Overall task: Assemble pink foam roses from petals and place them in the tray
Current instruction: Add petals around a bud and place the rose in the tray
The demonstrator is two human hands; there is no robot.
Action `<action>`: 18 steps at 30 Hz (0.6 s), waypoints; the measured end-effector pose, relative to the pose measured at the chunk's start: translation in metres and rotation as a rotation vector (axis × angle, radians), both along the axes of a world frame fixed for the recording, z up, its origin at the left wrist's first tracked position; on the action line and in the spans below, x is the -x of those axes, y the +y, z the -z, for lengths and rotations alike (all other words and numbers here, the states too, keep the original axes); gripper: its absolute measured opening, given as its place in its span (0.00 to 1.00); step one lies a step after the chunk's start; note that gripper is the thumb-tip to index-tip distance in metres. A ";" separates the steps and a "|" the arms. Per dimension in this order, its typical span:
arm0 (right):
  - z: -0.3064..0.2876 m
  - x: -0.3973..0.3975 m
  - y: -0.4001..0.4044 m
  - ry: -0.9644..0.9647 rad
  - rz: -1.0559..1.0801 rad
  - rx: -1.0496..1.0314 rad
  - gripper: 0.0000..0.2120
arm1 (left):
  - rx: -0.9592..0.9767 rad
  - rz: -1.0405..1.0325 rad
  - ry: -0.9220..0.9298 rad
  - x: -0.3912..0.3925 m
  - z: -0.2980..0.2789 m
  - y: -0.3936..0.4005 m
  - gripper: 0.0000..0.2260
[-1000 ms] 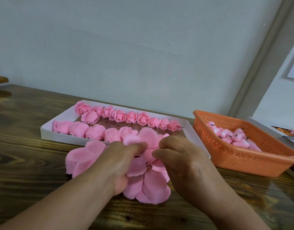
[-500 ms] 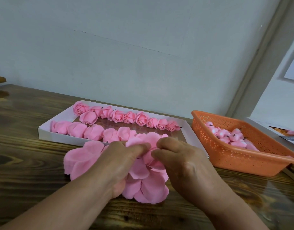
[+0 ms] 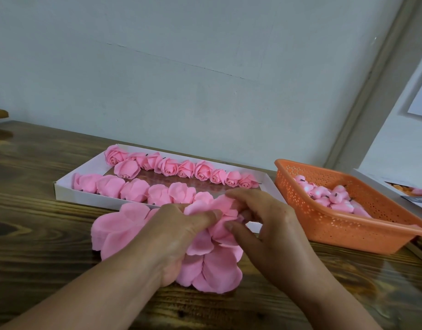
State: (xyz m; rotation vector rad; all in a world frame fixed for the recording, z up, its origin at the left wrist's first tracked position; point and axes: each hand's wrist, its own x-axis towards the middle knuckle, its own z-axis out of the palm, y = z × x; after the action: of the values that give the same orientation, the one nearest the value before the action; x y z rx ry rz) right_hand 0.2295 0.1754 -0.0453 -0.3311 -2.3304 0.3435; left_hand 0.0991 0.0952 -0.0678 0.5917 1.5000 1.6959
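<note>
From the head view, I had both hands down on the pile of loose pink petals [image 3: 214,265] lying on the tabletop [image 3: 38,234], just in front of the white tray [image 3: 62,189]. My left hand [image 3: 179,236] lay over the middle of the pile with its thumb pressed onto a petal, the other fingers curled under and gathering foam. My right hand [image 3: 267,222] had its fingers [image 3: 231,226] bent inward, pinching a petal edge at the top of the pile, right against the left thumb.

The tray held a far row of finished roses [image 3: 181,169] and a near row of fuller ones [image 3: 133,189]; the right end of the near row looked unfilled. The orange basket [image 3: 348,225] to the right held small pink buds [image 3: 324,194], each with a dark stub.

I judged the step as separating or wrapping petals for one more rose, well into the batch. I could not tell whether a bud was already hidden between the hands. The next move called for a light pinch, since thin foam creases and neighbouring petals cling and lift together.
</note>
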 end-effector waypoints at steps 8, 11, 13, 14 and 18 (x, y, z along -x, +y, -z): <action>-0.004 0.000 0.001 -0.041 0.000 0.190 0.06 | -0.019 0.040 0.108 0.000 -0.001 -0.003 0.05; -0.006 -0.002 0.004 -0.039 0.016 0.305 0.08 | -0.030 0.076 0.136 -0.001 -0.001 -0.004 0.04; -0.007 -0.003 0.005 -0.033 0.017 0.356 0.09 | -0.040 0.102 0.140 -0.001 0.000 -0.004 0.05; -0.007 -0.003 0.004 -0.028 0.018 0.365 0.11 | -0.046 0.109 0.135 -0.001 0.000 -0.004 0.05; -0.007 -0.004 0.004 -0.014 0.004 0.419 0.16 | -0.044 0.121 0.122 -0.002 0.000 -0.004 0.05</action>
State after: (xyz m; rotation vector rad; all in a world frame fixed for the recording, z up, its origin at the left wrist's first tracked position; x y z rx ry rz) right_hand 0.2335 0.1797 -0.0381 -0.5399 -2.2583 0.8327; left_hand 0.1010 0.0908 -0.0676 0.8065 1.4831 1.6276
